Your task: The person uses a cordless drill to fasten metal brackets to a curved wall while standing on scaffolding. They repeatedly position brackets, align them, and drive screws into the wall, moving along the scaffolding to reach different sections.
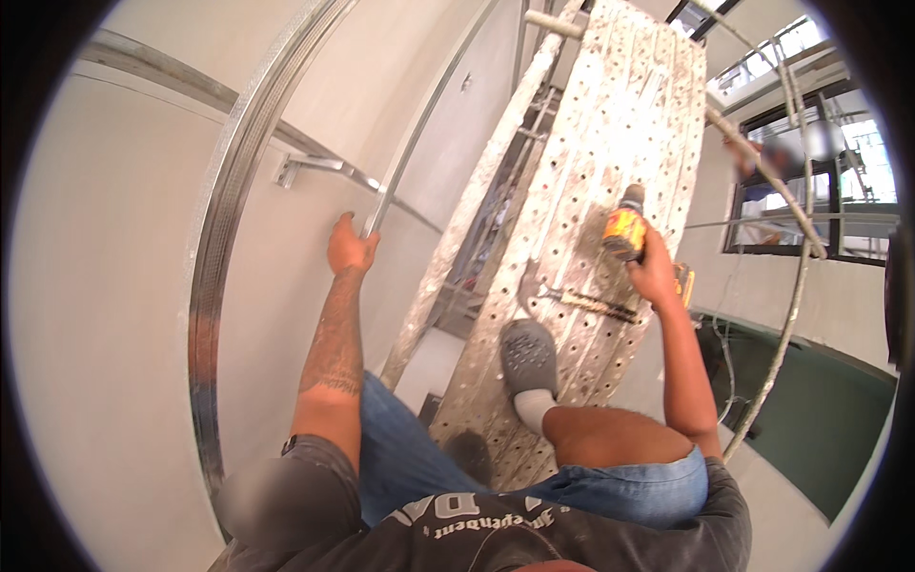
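Observation:
My left hand (351, 248) is at the wall on the left, its thumb and fingers closed around the lower end of a long, thin metal channel (419, 124). A metal bracket (319, 163) juts from the wall just above that hand. My right hand (655, 272) grips a yellow and black cordless drill (624, 232) over the scaffold plank (639, 114), the drill's front end pointing away from me. On the plank below the drill lies a claw hammer (581, 302) with a worn handle.
My foot in a grey clog (529, 357) stands on the perforated plank near the hammer. A scaffold tube (486, 181) runs along its left side, beside a gap. A wide metal stud (214, 248) curves past at left. More tubes (786, 324) and a dark-framed window (829, 191) are at right.

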Tool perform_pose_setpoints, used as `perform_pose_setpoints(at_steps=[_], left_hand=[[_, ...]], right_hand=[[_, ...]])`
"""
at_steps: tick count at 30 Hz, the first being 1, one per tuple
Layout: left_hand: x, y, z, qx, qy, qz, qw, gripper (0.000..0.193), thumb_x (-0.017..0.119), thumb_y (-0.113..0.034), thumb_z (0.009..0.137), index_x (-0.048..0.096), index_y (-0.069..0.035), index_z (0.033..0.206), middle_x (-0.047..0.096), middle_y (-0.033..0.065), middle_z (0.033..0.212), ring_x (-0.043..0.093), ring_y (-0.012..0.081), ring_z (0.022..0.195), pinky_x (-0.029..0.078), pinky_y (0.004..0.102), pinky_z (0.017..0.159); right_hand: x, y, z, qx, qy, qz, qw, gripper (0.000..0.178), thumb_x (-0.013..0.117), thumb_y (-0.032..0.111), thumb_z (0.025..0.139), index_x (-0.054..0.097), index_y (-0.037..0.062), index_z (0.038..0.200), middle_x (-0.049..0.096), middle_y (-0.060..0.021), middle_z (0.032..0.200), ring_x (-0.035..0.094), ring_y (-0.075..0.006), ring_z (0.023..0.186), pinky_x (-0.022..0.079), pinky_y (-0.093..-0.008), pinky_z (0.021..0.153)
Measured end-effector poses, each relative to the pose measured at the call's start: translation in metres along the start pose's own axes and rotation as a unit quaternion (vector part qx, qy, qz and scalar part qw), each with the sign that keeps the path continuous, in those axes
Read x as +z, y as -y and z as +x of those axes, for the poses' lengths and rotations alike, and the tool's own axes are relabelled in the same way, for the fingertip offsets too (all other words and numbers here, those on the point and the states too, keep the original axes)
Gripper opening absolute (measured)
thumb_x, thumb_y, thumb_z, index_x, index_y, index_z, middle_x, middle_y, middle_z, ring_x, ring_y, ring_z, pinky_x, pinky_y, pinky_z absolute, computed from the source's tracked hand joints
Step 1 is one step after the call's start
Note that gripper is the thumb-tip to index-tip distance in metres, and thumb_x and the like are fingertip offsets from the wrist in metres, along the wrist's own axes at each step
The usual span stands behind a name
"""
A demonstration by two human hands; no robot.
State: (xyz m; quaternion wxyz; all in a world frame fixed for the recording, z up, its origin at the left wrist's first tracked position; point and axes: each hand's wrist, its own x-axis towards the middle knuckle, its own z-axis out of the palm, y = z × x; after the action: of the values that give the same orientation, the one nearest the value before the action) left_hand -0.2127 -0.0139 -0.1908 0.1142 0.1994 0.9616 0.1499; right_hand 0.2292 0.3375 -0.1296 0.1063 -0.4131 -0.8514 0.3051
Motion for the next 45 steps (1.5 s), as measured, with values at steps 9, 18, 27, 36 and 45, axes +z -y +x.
perform_pose_setpoints(at_steps=[9, 18, 27, 36, 45], left_hand=[[-0.006, -0.006, -0.007, 0.000, 0.003, -0.015, 1.000, 0.068, 0.080, -0.030, 0.081, 0.054, -0.007, 0.139, 0.061, 0.0176, 0.134, 0.060, 0.0370, 0.124, 0.051, 0.0474, 0.102], [-0.005, -0.005, -0.006, -0.005, 0.003, -0.017, 1.000, 0.069, 0.080, -0.029, 0.080, 0.053, -0.007, 0.140, 0.061, 0.0185, 0.134, 0.061, 0.0381, 0.122, 0.051, 0.0489, 0.100], [-0.004, -0.006, 0.000, -0.012, 0.000, -0.021, 1.000, 0.070, 0.079, -0.026, 0.078, 0.054, -0.006, 0.140, 0.061, 0.0197, 0.133, 0.061, 0.0379, 0.122, 0.052, 0.0479, 0.100], [-0.001, -0.023, 0.004, -0.034, 0.066, -0.013, 0.997, 0.070, 0.076, -0.022, 0.076, 0.053, -0.002, 0.140, 0.060, 0.0224, 0.133, 0.062, 0.0380, 0.121, 0.053, 0.0467, 0.100], [-0.061, -0.092, -0.020, -0.048, 0.160, 0.064, 0.984, 0.068, 0.075, -0.031, 0.082, 0.053, 0.005, 0.135, 0.059, 0.0254, 0.135, 0.062, 0.0392, 0.121, 0.053, 0.0475, 0.101]], right_hand=[[0.029, 0.013, 0.037, -0.058, 0.061, -0.186, 0.979, 0.074, 0.070, 0.002, 0.079, 0.046, 0.0081, 0.149, 0.060, -0.0227, 0.130, 0.065, -0.0445, 0.107, 0.053, -0.0505, 0.092], [0.045, 0.003, 0.013, -0.082, 0.044, -0.145, 0.985, 0.074, 0.065, -0.001, 0.077, 0.049, 0.0096, 0.149, 0.056, -0.0232, 0.135, 0.053, -0.0421, 0.125, 0.043, -0.0502, 0.107], [0.027, 0.014, -0.058, -0.082, -0.065, -0.084, 0.991, 0.063, 0.070, 0.006, 0.078, 0.057, 0.0051, 0.139, 0.051, -0.0256, 0.139, 0.047, -0.0439, 0.129, 0.039, -0.0512, 0.111], [0.035, 0.026, -0.124, -0.078, 0.007, -0.091, 0.993, 0.058, 0.071, 0.005, 0.076, 0.058, 0.0029, 0.133, 0.050, -0.0247, 0.137, 0.046, -0.0447, 0.129, 0.038, -0.0528, 0.112], [0.051, 0.017, -0.179, 0.002, 0.050, -0.086, 0.995, 0.065, 0.071, 0.007, 0.074, 0.057, 0.0038, 0.136, 0.048, -0.0261, 0.140, 0.045, -0.0454, 0.130, 0.036, -0.0528, 0.112]])
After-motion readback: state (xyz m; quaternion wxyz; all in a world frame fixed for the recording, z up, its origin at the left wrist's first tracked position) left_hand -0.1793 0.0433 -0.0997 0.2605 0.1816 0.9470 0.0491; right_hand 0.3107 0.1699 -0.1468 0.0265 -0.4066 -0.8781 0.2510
